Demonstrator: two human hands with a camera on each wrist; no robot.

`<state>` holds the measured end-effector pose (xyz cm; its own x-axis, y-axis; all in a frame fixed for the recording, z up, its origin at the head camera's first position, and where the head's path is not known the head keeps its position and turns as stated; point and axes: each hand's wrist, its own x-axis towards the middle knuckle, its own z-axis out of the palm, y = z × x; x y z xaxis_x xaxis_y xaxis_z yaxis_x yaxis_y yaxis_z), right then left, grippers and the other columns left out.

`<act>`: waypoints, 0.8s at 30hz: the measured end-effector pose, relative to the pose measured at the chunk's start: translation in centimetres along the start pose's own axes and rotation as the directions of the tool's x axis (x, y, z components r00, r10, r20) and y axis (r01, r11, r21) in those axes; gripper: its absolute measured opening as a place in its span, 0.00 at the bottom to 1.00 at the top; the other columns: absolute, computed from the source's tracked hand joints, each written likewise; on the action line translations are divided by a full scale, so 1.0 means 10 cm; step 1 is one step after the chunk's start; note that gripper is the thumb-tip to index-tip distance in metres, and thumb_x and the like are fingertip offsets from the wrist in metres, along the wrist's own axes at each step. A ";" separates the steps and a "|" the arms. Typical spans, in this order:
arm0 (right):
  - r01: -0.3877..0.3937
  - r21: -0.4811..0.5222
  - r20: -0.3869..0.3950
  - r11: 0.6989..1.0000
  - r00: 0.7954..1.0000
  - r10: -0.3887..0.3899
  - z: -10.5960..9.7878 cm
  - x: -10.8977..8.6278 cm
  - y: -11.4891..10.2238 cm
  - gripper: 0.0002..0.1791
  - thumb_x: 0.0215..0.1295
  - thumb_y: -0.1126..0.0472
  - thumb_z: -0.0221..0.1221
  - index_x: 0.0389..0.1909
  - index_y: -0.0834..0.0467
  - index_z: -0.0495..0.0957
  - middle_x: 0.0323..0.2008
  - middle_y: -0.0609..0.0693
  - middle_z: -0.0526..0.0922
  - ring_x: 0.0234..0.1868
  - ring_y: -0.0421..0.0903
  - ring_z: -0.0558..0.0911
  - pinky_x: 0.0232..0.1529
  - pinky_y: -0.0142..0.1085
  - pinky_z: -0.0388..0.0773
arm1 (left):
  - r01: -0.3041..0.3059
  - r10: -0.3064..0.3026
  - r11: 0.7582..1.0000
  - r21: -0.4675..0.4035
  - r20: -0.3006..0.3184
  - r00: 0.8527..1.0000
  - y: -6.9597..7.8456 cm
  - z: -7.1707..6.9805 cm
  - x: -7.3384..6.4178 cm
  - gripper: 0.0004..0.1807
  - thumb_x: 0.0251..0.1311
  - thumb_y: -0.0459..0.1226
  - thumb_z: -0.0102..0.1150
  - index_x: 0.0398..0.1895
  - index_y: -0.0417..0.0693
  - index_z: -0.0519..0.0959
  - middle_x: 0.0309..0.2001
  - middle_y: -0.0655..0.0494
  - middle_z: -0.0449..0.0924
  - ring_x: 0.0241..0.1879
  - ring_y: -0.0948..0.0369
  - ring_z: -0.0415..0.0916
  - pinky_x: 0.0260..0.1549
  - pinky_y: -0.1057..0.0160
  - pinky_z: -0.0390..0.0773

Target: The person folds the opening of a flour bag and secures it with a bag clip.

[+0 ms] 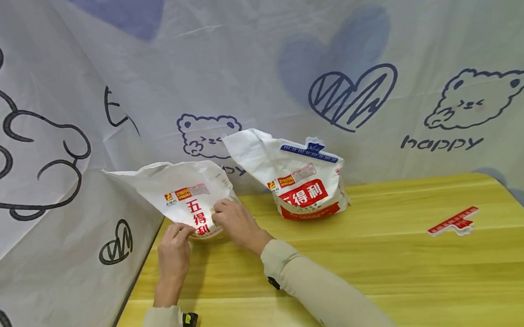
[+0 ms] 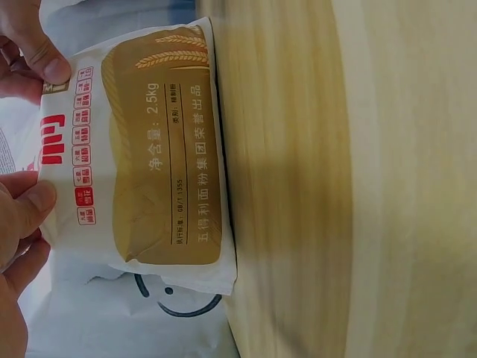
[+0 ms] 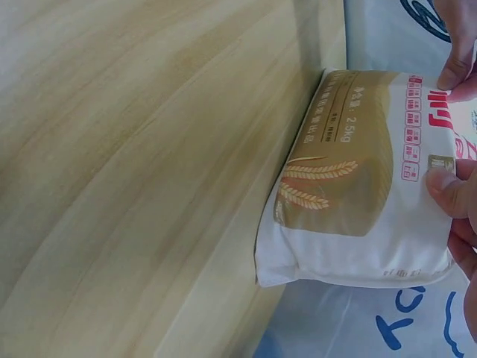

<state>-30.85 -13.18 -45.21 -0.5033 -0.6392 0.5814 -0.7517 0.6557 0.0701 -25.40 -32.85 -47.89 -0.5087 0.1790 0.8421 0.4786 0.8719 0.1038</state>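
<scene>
Toward the left end of the wooden table (image 1: pixel 371 289), the left hand (image 1: pixel 174 246) pinches the front of a white flour bag (image 1: pixel 181 183) between thumb and fingers, while the right hand (image 1: pixel 236 220) grips the same bag on the other side of its red lettering, thumb on the front; both are closed on the paper and well apart from each other. That lettering reads 五得利, and the gold panel (image 2: pixel 160 149) below it says 净含量: 2.5kg, GB/T 1355 and 五得利面粉集团荣誉出品, beside printed wheat ears. The bag rests on the table, its upper part spread wide beyond the hands. Just to its right sits a second flour bag (image 1: pixel 309 195), with 得利 legible in white on red and the first character partly covered by a fold; a blue clip (image 1: pixel 310 152) lies across its upper part. Farther right, a red clip (image 1: pixel 454 222) lies on the table. Behind everything hangs a pale cloth (image 1: pixel 254 70) printed with hearts, bears and the word "happy".
</scene>
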 end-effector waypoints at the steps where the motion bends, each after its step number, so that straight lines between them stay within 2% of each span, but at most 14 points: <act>1: 0.002 0.004 0.003 1.000 1.000 -0.002 -0.01 -0.01 0.01 0.12 0.59 0.71 0.65 0.34 0.50 0.89 0.33 0.42 0.80 0.40 0.41 0.77 0.43 0.31 0.76 | -0.003 0.003 1.000 -0.001 -0.001 1.000 0.01 0.00 0.00 0.13 0.47 0.12 0.63 0.27 0.35 0.84 0.32 0.47 0.81 0.34 0.47 0.80 0.32 0.51 0.84; 6: 0.010 0.018 0.016 1.000 1.000 -0.011 -0.08 -0.08 0.02 0.11 0.62 0.70 0.65 0.35 0.51 0.89 0.33 0.43 0.80 0.39 0.41 0.78 0.41 0.31 0.77 | -0.017 0.017 1.000 -0.010 0.011 1.000 0.09 -0.02 -0.02 0.13 0.47 0.12 0.62 0.28 0.35 0.84 0.33 0.46 0.81 0.34 0.47 0.80 0.33 0.53 0.83; 13: 0.021 -0.001 0.018 1.000 1.000 -0.021 -0.21 -0.18 0.00 0.10 0.61 0.69 0.65 0.34 0.50 0.89 0.34 0.42 0.81 0.43 0.42 0.80 0.45 0.32 0.78 | -0.020 0.021 0.999 -0.036 0.024 0.999 0.22 -0.09 -0.06 0.15 0.48 0.12 0.62 0.28 0.37 0.84 0.34 0.47 0.82 0.35 0.49 0.80 0.33 0.54 0.83; 17: 0.024 0.011 0.038 1.000 0.999 -0.025 -0.28 -0.26 -0.01 0.10 0.60 0.69 0.67 0.35 0.49 0.89 0.34 0.42 0.82 0.43 0.41 0.79 0.45 0.31 0.78 | -0.044 0.045 0.998 -0.046 0.018 0.999 0.30 -0.12 -0.08 0.14 0.47 0.12 0.64 0.28 0.36 0.84 0.34 0.47 0.82 0.35 0.49 0.81 0.32 0.54 0.84; 24: 0.014 0.045 0.016 0.999 1.000 -0.015 -0.39 -0.41 0.01 0.09 0.60 0.69 0.67 0.32 0.51 0.88 0.30 0.42 0.79 0.37 0.41 0.76 0.39 0.30 0.77 | -0.048 0.051 0.997 -0.067 0.059 0.997 0.44 -0.15 -0.10 0.13 0.49 0.13 0.63 0.28 0.35 0.84 0.35 0.46 0.81 0.36 0.48 0.81 0.34 0.54 0.85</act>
<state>-27.24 -8.92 -44.41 -0.4988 -0.6554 0.5671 -0.7771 0.6280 0.0422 -21.72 -29.86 -47.54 -0.5248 0.2503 0.8136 0.5488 0.8301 0.0987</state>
